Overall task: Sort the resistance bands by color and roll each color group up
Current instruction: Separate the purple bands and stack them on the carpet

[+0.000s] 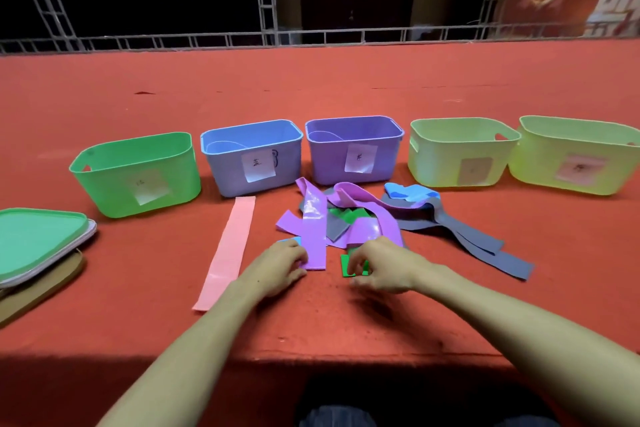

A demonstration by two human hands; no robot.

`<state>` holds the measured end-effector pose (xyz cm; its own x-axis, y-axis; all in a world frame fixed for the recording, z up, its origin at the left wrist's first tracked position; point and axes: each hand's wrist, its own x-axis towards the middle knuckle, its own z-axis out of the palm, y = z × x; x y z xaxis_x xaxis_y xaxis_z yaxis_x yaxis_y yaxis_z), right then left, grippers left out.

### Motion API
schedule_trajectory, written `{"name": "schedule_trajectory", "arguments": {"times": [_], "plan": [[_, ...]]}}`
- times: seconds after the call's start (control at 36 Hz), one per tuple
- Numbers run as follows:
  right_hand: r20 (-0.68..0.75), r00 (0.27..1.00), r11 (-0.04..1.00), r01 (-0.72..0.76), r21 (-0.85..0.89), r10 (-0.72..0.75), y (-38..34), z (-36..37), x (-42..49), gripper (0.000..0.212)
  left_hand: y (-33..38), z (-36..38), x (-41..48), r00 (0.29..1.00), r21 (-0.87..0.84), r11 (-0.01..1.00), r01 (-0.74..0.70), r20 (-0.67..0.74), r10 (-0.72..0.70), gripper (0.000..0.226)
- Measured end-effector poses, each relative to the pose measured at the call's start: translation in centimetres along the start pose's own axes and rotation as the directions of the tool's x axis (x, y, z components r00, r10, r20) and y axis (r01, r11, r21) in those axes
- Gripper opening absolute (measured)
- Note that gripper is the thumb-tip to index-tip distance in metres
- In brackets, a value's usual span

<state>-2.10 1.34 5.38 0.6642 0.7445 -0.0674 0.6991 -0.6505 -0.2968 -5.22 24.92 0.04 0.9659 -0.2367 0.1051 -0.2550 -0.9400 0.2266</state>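
Right grip (381,269) is clamped on green band (345,269); left grip (277,265) is pinched on purple band (313,229). Sorting is judged underway; green must be drawn clear of tangle (337,229) next.

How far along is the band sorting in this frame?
Early. Done: one flat pink rubber band lies separated, left of the tangled pile; no rolled group shows. In hand: the left hand holds the near end of a shiny purple rubber band; the right hand pinches a green rubber band. Left: the pile's purple, grey, blue and green bands.
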Motion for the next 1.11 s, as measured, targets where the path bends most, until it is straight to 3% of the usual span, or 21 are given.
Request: {"name": "schedule_trajectory", "arguments": {"times": [0.08,0.17,0.33,0.44,0.56,0.67,0.78,0.92,1.06,1.11], "plan": [[0.015,1.000,1.000,-0.027,0.009,0.027,0.3,0.9,-0.2,0.024,0.4,0.0,0.0,1.000,0.033,0.999,-0.014,-0.005,0.014,0.020],[0.015,0.999,0.999,-0.046,0.014,0.045,0.7,1.1,-0.2,0.026,1.0,0.4,0.4,0.997,0.039,0.998,-0.044,-0.061,0.046,0.051],[-0.127,0.990,0.997,0.062,0.036,-0.057,0.9,-0.4,-0.4,0.029,3.5,-1.1,1.1,0.934,-0.026,0.984,-0.176,-0.321,0.158,0.019],[-0.299,0.941,0.975,0.198,0.100,-0.160,0.7,-2.0,0.2,0.021,6.3,-4.4,1.1,0.870,-0.081,0.959,-0.270,-0.448,0.207,0.026],[-0.526,0.840,0.949,0.260,0.180,-0.131,0.1,-4.4,0.8,0.008,7.8,-7.7,1.2,0.842,-0.239,0.932,-0.273,-0.528,0.111,0.022],[-0.624,0.768,0.907,0.354,0.226,-0.144,-0.8,-8.0,0.8,0.011,8.5,-10.6,1.7,0.807,-0.464,0.838,-0.286,-0.589,-0.051,0.010],[-0.665,0.729,0.850,0.445,0.280,-0.162,-1.5,-11.4,0.8,0.019,9.8,-13.0,2.1,0.806,-0.636,0.680,-0.366,-0.581,-0.109,0.031],[-0.695,0.694,0.813,0.506,0.287,-0.187,-2.4,-15.1,-0.1,0.034,11.3,-14.6,2.9,0.745,-0.632,0.651,-0.421,-0.650,-0.150,0.036],[-0.725,0.676,0.762,0.536,0.364,-0.129,-3.1,-17.5,-1.2,0.028,12.8,-16.2,4.1,0.681,-0.568,0.674,-0.473,-0.721,-0.130,0.029],[-0.748,0.656,0.767,0.530,0.361,-0.100,-3.0,-18.5,-1.5,0.026,13.6,-16.7,4.4,0.692,-0.574,0.648,-0.501,-0.715,-0.098,0.024]]}}
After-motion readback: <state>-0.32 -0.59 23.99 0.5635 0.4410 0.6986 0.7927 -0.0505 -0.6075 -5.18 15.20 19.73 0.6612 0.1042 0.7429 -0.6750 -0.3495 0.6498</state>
